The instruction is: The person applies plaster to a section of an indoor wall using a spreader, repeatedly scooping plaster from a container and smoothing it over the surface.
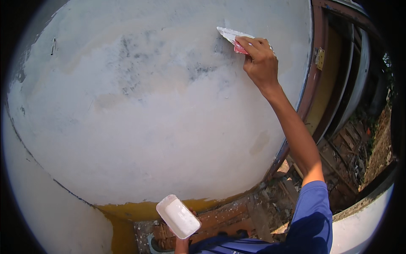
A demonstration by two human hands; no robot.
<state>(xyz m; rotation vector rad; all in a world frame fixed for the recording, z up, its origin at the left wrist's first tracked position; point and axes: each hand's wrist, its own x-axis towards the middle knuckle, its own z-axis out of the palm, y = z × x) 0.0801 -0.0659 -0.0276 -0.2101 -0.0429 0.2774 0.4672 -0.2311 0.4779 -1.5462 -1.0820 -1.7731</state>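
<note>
"Two hands of yours are visible; what does the right hand [261, 59] have?"

"With it I grip a putty knife [234, 34], my fingers bent firmly around it. The blade is wide and smeared with white, and the handle [240, 48] is pinkish red."

"Where exactly is this knife?"

"It is high up, at the upper right part of the white wall [177, 148], and my arm is stretched toward it. The blade lies very near the surface (whether its full edge touches, I cannot tell). To the left of it, some dark grey patches [137, 51] show on the wall."

"And the left hand [182, 242]?"

"It is low, near the bottom edge of the view, and it supports a white rectangular tray [163, 203] with rounded corners. The tray hides most of this hand, so I cannot tell how far the fingers are bent; inside the tray I see something white."

"What is around you?"

"On my right side stands a brown door frame [316, 76] with a yellowish hinge [320, 59]. Below the white part runs an ochre band [148, 211], and my blue sleeve [311, 207] is in sunlight and shadow."
</note>
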